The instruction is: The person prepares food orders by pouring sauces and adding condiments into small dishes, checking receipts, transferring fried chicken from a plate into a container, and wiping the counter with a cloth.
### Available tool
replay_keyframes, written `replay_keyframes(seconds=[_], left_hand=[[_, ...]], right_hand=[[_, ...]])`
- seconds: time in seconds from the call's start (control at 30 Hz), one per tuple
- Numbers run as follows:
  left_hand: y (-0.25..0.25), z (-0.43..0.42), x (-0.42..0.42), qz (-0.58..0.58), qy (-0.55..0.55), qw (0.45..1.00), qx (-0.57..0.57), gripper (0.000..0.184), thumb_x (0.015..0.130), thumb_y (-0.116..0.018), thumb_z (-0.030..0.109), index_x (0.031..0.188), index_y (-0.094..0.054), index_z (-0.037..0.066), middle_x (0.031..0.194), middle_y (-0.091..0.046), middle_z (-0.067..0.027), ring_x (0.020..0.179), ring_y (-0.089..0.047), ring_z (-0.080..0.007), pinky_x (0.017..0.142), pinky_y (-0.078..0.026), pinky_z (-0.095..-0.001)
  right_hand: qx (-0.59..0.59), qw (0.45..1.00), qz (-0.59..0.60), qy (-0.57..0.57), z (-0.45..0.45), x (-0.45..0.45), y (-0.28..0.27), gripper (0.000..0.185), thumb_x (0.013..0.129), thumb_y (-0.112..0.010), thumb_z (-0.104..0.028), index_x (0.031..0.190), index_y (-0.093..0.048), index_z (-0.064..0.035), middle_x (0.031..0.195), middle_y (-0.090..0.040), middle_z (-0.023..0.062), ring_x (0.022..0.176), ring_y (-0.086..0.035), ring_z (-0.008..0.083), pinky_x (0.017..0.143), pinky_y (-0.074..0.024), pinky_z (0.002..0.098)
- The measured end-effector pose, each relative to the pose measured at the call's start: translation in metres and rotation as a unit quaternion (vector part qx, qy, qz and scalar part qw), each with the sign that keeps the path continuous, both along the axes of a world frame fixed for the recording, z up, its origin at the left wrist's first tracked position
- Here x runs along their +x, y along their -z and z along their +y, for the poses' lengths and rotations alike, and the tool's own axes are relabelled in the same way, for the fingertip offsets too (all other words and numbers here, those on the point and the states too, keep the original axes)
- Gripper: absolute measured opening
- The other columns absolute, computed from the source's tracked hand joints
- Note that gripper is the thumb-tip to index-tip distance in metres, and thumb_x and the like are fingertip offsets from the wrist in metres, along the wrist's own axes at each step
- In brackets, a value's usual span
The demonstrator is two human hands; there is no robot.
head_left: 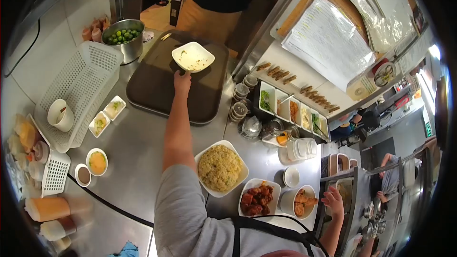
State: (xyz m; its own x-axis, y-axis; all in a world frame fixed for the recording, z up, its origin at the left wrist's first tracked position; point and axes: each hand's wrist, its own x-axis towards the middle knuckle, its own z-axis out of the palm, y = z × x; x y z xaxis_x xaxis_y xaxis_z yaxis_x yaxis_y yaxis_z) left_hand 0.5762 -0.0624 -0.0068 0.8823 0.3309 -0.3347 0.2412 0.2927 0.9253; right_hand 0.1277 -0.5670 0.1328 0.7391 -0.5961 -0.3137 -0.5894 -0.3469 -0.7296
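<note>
My left hand (182,84) reaches far forward and grips the near rim of a white square bowl (193,57), which has small food bits inside. The bowl is over a dark brown tray (152,83); I cannot tell whether it touches it. My right hand (334,203) is at the right with its fingers apart, holding nothing. Closest to it is a white bowl of fried chicken (304,202). Left of that, a square dish holds red-sauced meat pieces (259,199). A larger square bowl of fried rice (220,167) sits beside my left arm.
A steel pot of green limes (124,37) and a perforated white basket (78,83) stand at the left. Small sauce bowls (97,163) and two little dishes (99,123) lie nearer. Topping containers (285,107) line the right. Another person (221,0) stands beyond the tray.
</note>
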Motion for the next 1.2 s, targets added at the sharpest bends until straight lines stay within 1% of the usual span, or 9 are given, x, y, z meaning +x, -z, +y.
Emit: replay_keyframes(seconds=[0.1, 0.2, 0.3, 0.5, 0.73, 0.8, 1.0, 1.07, 1.2], left_hand=[[0.024, -0.002, -0.024, -0.086, 0.096, 0.954, 0.271, 0.063, 0.079, -0.053, 0.016, 0.13, -0.017, 0.005, 0.123, -0.035, -0.0194, 0.102, -0.047, -0.0301, 0.083, -0.042, -0.0335], [0.02, -0.003, -0.077, -0.077, 0.14, 0.802, 0.576, 0.058, 0.079, -0.05, 0.022, 0.128, -0.023, 0.007, 0.129, -0.026, -0.0196, 0.115, -0.033, -0.0313, 0.093, -0.033, -0.0344], [0.034, 0.003, -0.081, -0.023, 0.161, 0.699, 0.696, 0.055, 0.079, -0.047, 0.031, 0.126, -0.028, 0.008, 0.133, -0.02, -0.0178, 0.121, -0.023, -0.0329, 0.099, -0.023, -0.0388], [0.027, 0.004, -0.087, 0.006, 0.182, 0.728, 0.661, 0.058, 0.078, -0.046, 0.037, 0.125, -0.03, 0.006, 0.128, -0.026, -0.0221, 0.12, -0.025, -0.0326, 0.098, -0.023, -0.0382], [0.002, 0.012, -0.16, -0.166, 0.063, 0.839, 0.515, 0.046, 0.077, -0.051, 0.031, 0.111, -0.047, 0.001, 0.113, -0.044, -0.024, 0.107, -0.041, -0.0356, 0.09, -0.033, -0.0385], [-0.019, 0.029, -0.204, -0.15, 0.035, 0.863, 0.481, 0.036, 0.078, -0.049, 0.029, 0.098, -0.055, 0.0, 0.102, -0.053, -0.0202, 0.098, -0.049, -0.0331, 0.086, -0.037, -0.0366], [-0.031, 0.08, -0.384, -0.083, -0.139, 0.877, 0.451, 0.033, 0.079, -0.051, 0.021, 0.104, -0.052, -0.001, 0.103, -0.054, -0.0171, 0.099, -0.051, -0.026, 0.086, -0.037, -0.0319], [-0.021, 0.095, -0.458, -0.039, -0.184, 0.847, 0.498, 0.033, 0.078, -0.052, 0.02, 0.104, -0.053, 0.0, 0.104, -0.054, -0.0173, 0.1, -0.05, -0.0262, 0.086, -0.036, -0.0321], [-0.015, 0.089, -0.594, 0.016, -0.292, 0.852, 0.433, 0.036, 0.081, -0.052, 0.019, 0.111, -0.048, 0.001, 0.109, -0.051, -0.014, 0.096, -0.05, -0.0207, 0.083, -0.038, -0.0291]], right_hand=[[0.039, 0.997, 0.059, -0.041, -0.009, -0.012, 0.012, 0.043, 0.081, -0.05, -0.026, 0.118, -0.038, -0.0092, 0.089, -0.056, 0.0035, 0.067, -0.057, 0.0132, 0.057, -0.0431, 0.0241], [0.058, 0.994, 0.083, -0.044, -0.013, -0.028, 0.024, 0.044, 0.081, -0.051, -0.029, 0.118, -0.038, -0.009, 0.091, -0.056, 0.0045, 0.068, -0.057, 0.0144, 0.058, -0.0431, 0.0247], [0.095, 0.992, 0.055, -0.055, -0.012, -0.038, 0.032, 0.047, 0.08, -0.051, -0.035, 0.118, -0.039, -0.0095, 0.088, -0.056, 0.0051, 0.067, -0.057, 0.0139, 0.057, -0.0432, 0.0252], [0.15, 0.986, 0.023, -0.073, 0.001, -0.055, 0.046, 0.059, 0.08, -0.05, -0.04, 0.127, -0.026, -0.0119, 0.084, -0.056, 0.0069, 0.061, -0.057, 0.0146, 0.055, -0.045, 0.0249], [0.261, 0.956, 0.07, -0.113, -0.01, -0.058, 0.06, 0.067, 0.078, -0.053, -0.026, 0.13, -0.013, -0.0145, 0.082, -0.058, 0.0139, 0.058, -0.06, 0.0202, 0.051, -0.0486, 0.0271], [0.322, 0.936, 0.068, -0.122, -0.015, -0.058, 0.073, 0.063, 0.076, -0.052, -0.018, 0.128, -0.016, -0.0122, 0.079, -0.058, 0.0173, 0.056, -0.06, 0.0234, 0.048, -0.0503, 0.0295], [0.443, 0.888, 0.044, -0.118, -0.014, -0.052, 0.089, 0.047, 0.076, -0.046, -0.013, 0.119, -0.027, -0.0067, 0.097, -0.053, 0.0172, 0.058, -0.059, 0.0252, 0.049, -0.0509, 0.0324], [0.39, 0.913, 0.02, -0.12, -0.024, -0.045, 0.108, 0.036, 0.077, -0.043, -0.017, 0.111, -0.04, -0.0027, 0.085, -0.057, 0.0142, 0.062, -0.058, 0.0231, 0.052, -0.0504, 0.0352], [0.347, 0.931, 0.001, -0.112, -0.027, -0.034, 0.096, 0.043, 0.075, -0.041, -0.009, 0.117, -0.033, -0.001, 0.103, -0.05, 0.0144, 0.069, -0.058, 0.0255, 0.054, -0.0524, 0.0339]])
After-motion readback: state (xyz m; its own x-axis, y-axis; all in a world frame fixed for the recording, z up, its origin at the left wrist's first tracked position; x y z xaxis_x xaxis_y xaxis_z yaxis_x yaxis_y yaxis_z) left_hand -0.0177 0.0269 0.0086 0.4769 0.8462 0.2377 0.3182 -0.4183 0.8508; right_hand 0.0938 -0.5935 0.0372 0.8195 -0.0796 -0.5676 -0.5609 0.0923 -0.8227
